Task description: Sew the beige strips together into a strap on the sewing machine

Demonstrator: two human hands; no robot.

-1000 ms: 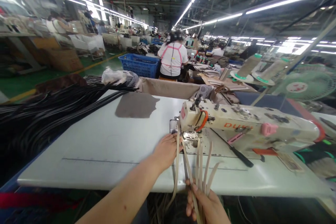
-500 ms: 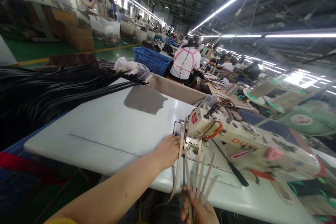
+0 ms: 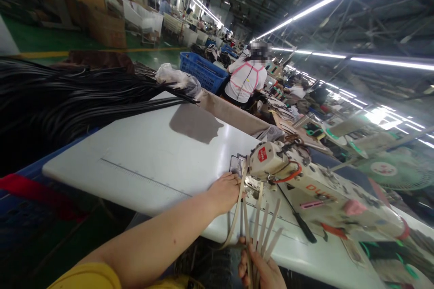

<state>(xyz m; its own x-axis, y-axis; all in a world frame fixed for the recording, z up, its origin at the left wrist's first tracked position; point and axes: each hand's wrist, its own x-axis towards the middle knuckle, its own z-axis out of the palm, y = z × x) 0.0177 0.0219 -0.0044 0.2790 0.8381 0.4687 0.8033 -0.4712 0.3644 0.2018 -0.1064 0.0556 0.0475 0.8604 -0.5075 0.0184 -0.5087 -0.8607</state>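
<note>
My left hand [image 3: 224, 193] lies on the white sewing table with its fingers stretched out together, beside the needle area of a sewing machine [image 3: 325, 196]. A narrow beige strip [image 3: 236, 210] runs past its fingertips and curves down over the table's front edge. Several more beige strips [image 3: 263, 230] fan upward from my right hand [image 3: 259, 266], whose fingers are wrapped round them below the table edge. One of these reaches up to the machine's presser foot area. The exact contact between my left fingertips and the strips is hidden.
A black-handled tool [image 3: 305, 228] lies against the machine bed. Farther back on the table is a grey-brown material piece [image 3: 195, 124]. Black strips [image 3: 111, 108] are heaped at left. Beyond stand a blue crate [image 3: 203, 72] and a seated person [image 3: 246, 81]; a green fan [image 3: 386, 169] is at right.
The whole view has shifted, so the table and machine appear slightly farther right. Both hands keep nearly the same places by the machine, and the right hand still grips the strips.
</note>
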